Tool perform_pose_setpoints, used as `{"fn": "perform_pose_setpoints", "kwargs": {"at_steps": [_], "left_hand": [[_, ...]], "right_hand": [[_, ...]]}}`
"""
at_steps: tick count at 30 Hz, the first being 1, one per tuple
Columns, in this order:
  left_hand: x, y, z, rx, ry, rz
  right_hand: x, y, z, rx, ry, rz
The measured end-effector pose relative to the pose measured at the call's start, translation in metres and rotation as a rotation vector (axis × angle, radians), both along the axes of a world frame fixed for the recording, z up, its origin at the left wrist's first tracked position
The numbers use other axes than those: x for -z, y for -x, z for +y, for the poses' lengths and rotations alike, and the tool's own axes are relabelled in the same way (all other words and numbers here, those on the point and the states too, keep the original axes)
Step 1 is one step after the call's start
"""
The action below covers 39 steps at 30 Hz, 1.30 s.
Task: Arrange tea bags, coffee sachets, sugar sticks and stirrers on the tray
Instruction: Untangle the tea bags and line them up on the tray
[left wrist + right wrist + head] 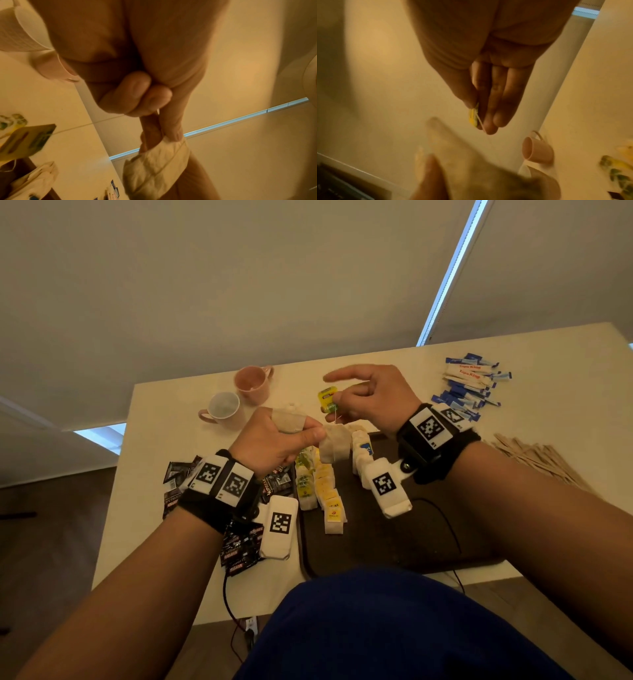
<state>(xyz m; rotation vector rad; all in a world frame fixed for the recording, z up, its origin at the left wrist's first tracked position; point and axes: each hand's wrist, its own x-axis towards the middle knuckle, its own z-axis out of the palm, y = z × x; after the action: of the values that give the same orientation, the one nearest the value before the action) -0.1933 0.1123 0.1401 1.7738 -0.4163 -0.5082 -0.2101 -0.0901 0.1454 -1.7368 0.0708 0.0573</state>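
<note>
Cream tabletop (178, 412) carries a dark tray (394, 542). Head view: tea bags (329, 494) already stand in rows on the tray's 10 o'clock area; count unclear. Coffee sachets (239, 546) at 9 o'clock, sugar sticks (469, 385) at 1 o'clock and stirrers (537, 457) at 3 o'clock remain off-tray. Two mugs (222, 405) stand at 11 o'clock.

Left wrist view: left hand (137, 83) pinches one tea bag (154, 169).

Right wrist view: right hand (488, 81) pinches its yellow tag (473, 117).

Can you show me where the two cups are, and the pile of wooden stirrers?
Darker pink cup (253, 384): head view, on its inside wall.
Paler cup (224, 406): head view, on its pale inside.
Wooden stirrers (534, 456): head view, on the middle of the pile.
</note>
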Motion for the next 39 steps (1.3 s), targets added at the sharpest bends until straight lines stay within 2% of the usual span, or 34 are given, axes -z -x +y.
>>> {"fn": "perform_pose_setpoints", "kwargs": {"at_steps": [3, 8, 14, 17, 22, 29, 31, 34, 39], "left_hand": [[0.002, 0.000, -0.002, 0.004, -0.040, -0.018], [0.008, -0.002, -0.005, -0.081, -0.002, 0.007], [0.016, -0.007, -0.004, -0.147, 0.005, 0.031], [0.019, -0.010, -0.003, -0.174, 0.042, 0.053], [0.020, -0.011, 0.000, -0.178, 0.079, 0.052], [0.025, -0.010, 0.008, -0.184, 0.081, 0.068], [0.024, -0.011, 0.011, -0.136, 0.024, 0.006], [0.028, -0.017, 0.017, -0.077, -0.078, -0.104], [0.044, -0.025, 0.024, -0.058, -0.146, -0.067]], "right_hand": [[-0.004, -0.001, 0.003, 0.002, 0.002, -0.019], [-0.002, 0.003, 0.004, 0.015, 0.182, -0.199], [-0.009, 0.017, 0.003, -0.102, 0.066, -0.130], [-0.005, 0.020, 0.005, -0.141, 0.076, -0.100], [0.004, 0.022, 0.010, -0.089, 0.076, 0.037], [0.012, 0.016, 0.022, -0.025, 0.135, 0.060], [0.017, 0.013, 0.025, -0.036, 0.214, 0.042], [0.021, 0.006, 0.030, -0.102, 0.474, 0.006], [0.017, -0.009, 0.038, -0.286, 0.714, 0.027]]}}
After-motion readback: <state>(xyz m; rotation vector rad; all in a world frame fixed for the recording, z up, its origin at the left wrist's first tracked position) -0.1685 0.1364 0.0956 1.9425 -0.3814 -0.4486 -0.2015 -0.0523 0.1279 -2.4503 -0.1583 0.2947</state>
